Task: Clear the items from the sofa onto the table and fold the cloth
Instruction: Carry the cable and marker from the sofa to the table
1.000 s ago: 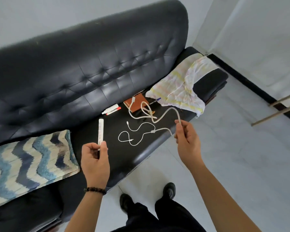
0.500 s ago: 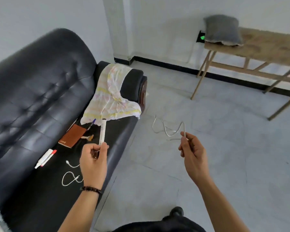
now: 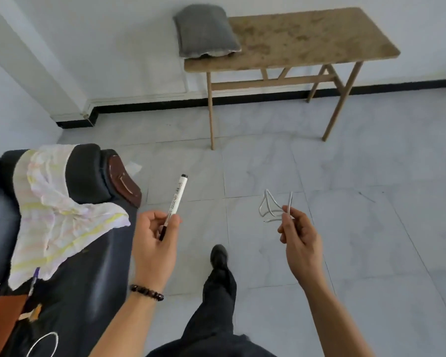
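One white marker pen with a black cap and black base [image 3: 176, 202] is pinched upright between the thumb and fingers of the left hand [image 3: 153, 243], over the grey tiled floor [image 3: 358, 228]. One looped white cable [image 3: 274, 207] is gripped by the closed fingers of the right hand [image 3: 300, 244], its loops standing up above the fingertips. A dark beaded bracelet [image 3: 146, 292] is worn on the left wrist.

One black leather sofa [image 3: 88, 279] is seen at the left edge. On it are counted one crumpled white cloth with pale yellow and pink stripes [image 3: 54, 222], draped over the armrest and onto the seat, one brown leather wallet or notebook [image 3: 1, 323] at the lower left, one pen with a purple end [image 3: 34, 279] partly hidden under the cloth's edge, and one further white cable loop [image 3: 43, 343] at the bottom edge. A small tan object beside the wallet cannot be identified.

One light wooden table with slanted legs [image 3: 307, 39] stands against the white wall, well apart from the sofa. One grey cushion [image 3: 206, 30] lies on its left end, overhanging the edge; nothing else is seen on the tabletop.

One dark shoe [image 3: 219, 256] and a dark trouser leg are visible between the two arms
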Action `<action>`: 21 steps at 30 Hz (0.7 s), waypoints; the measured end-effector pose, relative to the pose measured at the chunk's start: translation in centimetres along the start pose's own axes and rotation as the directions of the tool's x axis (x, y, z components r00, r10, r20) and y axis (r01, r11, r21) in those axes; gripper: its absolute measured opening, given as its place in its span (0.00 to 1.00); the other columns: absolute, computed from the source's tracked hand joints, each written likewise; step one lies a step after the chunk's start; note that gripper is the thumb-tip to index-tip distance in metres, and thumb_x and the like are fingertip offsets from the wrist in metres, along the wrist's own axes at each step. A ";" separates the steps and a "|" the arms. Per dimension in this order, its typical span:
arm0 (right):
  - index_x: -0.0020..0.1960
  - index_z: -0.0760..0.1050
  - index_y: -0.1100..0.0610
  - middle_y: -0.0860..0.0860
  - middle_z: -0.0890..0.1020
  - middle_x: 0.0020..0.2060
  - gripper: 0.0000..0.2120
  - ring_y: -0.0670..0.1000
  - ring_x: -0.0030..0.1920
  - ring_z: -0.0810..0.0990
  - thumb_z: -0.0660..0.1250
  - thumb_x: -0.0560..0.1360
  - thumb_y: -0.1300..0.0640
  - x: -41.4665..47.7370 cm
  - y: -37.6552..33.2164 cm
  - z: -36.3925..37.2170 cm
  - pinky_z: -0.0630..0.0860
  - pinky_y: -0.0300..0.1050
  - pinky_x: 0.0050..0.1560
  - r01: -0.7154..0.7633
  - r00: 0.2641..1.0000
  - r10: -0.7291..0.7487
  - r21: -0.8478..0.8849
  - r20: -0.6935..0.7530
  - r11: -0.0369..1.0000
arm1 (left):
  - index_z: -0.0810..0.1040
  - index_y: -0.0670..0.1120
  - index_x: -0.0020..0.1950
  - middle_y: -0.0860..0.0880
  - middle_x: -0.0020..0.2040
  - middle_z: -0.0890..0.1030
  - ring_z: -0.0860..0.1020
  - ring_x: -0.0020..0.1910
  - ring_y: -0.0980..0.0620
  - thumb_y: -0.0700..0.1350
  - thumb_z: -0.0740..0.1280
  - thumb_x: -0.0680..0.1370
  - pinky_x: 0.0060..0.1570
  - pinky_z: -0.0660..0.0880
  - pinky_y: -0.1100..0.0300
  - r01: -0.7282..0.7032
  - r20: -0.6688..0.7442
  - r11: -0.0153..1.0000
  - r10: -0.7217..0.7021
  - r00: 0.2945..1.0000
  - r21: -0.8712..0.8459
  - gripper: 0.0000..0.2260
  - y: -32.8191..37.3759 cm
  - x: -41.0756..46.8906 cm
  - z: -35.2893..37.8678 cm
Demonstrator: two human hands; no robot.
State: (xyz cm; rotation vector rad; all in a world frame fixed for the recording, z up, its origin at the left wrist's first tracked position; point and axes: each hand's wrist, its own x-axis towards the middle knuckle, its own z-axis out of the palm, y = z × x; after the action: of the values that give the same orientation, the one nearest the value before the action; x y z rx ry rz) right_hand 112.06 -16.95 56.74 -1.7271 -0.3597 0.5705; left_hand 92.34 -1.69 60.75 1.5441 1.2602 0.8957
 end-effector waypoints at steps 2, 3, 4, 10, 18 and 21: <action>0.58 0.78 0.50 0.43 0.78 0.32 0.08 0.45 0.34 0.74 0.62 0.82 0.53 4.4 0.7 -0.8 0.74 0.38 0.40 -0.017 0.999 0.017 0.009 -0.049 1.000 | 0.72 0.50 0.46 0.42 0.42 0.82 0.77 0.38 0.38 0.45 0.70 0.76 0.32 0.73 0.65 0.007 0.051 1.000 -0.007 0.999 -0.006 0.07 -0.1 3.7 4.2; 0.58 0.78 0.49 0.43 0.78 0.32 0.08 0.45 0.34 0.74 0.62 0.82 0.53 6.8 0.6 -1.2 0.74 0.39 0.40 -0.023 0.998 0.023 0.003 -0.062 1.000 | 0.72 0.50 0.46 0.41 0.42 0.82 0.77 0.38 0.39 0.46 0.70 0.76 0.32 0.73 0.65 0.004 0.076 1.000 -0.004 0.997 0.003 0.07 -0.1 5.7 6.3; 0.57 0.78 0.47 0.44 0.78 0.32 0.07 0.45 0.34 0.74 0.62 0.82 0.53 9.4 0.2 -1.6 0.74 0.41 0.41 -0.028 0.997 0.028 -0.009 -0.069 1.000 | 0.72 0.51 0.46 0.41 0.42 0.82 0.78 0.38 0.39 0.47 0.71 0.76 0.32 0.73 0.64 -0.006 0.106 1.000 0.005 0.994 0.010 0.08 0.2 8.0 8.4; 0.55 0.79 0.47 0.46 0.79 0.33 0.08 0.47 0.36 0.76 0.61 0.82 0.54 24.5 -6.3 -6.7 0.76 0.48 0.44 0.004 0.979 -0.019 -0.073 -0.202 0.997 | 0.71 0.52 0.47 0.43 0.42 0.83 0.79 0.38 0.43 0.45 0.70 0.76 0.35 0.75 0.58 -0.067 0.265 0.998 0.065 0.962 -0.002 0.08 6.3 20.9 21.7; 0.57 0.80 0.50 0.49 0.80 0.34 0.08 0.48 0.36 0.78 0.62 0.82 0.54 40.2 -8.6 -12.8 0.77 0.48 0.44 0.025 0.894 -0.049 -0.059 -0.446 0.998 | 0.70 0.54 0.45 0.43 0.42 0.83 0.77 0.36 0.42 0.45 0.71 0.76 0.34 0.74 0.55 -0.168 0.439 0.985 0.168 0.883 -0.040 0.09 15.7 32.3 40.5; 0.56 0.79 0.49 0.50 0.80 0.34 0.08 0.48 0.36 0.78 0.62 0.82 0.55 47.7 -7.3 -14.9 0.77 0.46 0.43 0.024 0.885 -0.028 -0.014 -0.465 1.000 | 0.71 0.51 0.45 0.42 0.42 0.82 0.76 0.36 0.42 0.44 0.70 0.77 0.33 0.73 0.56 -0.176 0.449 0.984 0.175 0.876 -0.040 0.08 16.7 35.7 48.1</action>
State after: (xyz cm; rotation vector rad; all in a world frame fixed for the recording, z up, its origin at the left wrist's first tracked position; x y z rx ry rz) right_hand 160.40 -2.29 57.59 -1.7995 -0.0408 0.1191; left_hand 149.64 22.52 61.14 1.7629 0.7945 0.5924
